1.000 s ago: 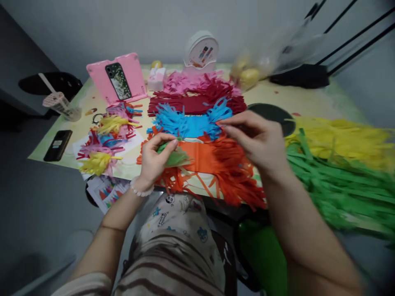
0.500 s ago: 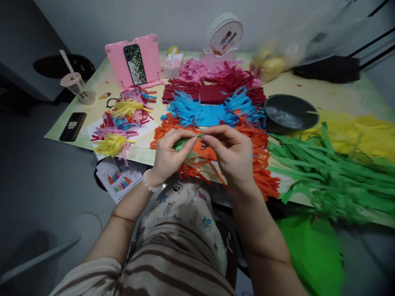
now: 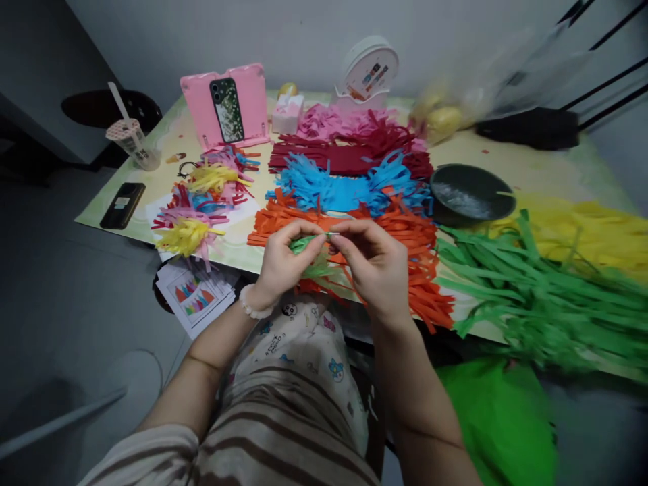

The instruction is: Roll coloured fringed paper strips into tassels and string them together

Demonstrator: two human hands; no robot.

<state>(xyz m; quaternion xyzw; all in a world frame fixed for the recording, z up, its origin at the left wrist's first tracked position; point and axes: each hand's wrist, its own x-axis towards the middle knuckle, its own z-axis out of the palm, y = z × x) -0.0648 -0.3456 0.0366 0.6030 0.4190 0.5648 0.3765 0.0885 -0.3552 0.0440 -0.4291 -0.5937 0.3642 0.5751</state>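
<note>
In the middle of the head view, my left hand [image 3: 283, 262] pinches a green paper fringe [image 3: 318, 268] between thumb and forefinger. Its thin strips hang down between my hands. Close beside it, my right hand [image 3: 377, 263] has its thumb and fingers pressed together on the twisted end of the same fringe. Both hands are above orange fringed paper [image 3: 428, 287] at the table's front edge. Behind that lie blue [image 3: 349, 194], dark red [image 3: 349, 158] and pink [image 3: 327, 123] fringed papers. A heap of green strips [image 3: 536, 283] spreads to the right.
A dark bowl [image 3: 473, 196] stands right of the blue paper, with yellow paper [image 3: 587, 233] beyond. At left lie multicoloured tassels [image 3: 187, 236], a phone [image 3: 123, 205] and a drink cup [image 3: 132, 145]. A pink tablet case [image 3: 197, 108] stands behind. A green bag [image 3: 499, 418] hangs below the table.
The camera view has shifted slightly. My hands keep their pinch on the green fringe, and more of its strips show hanging between them.
</note>
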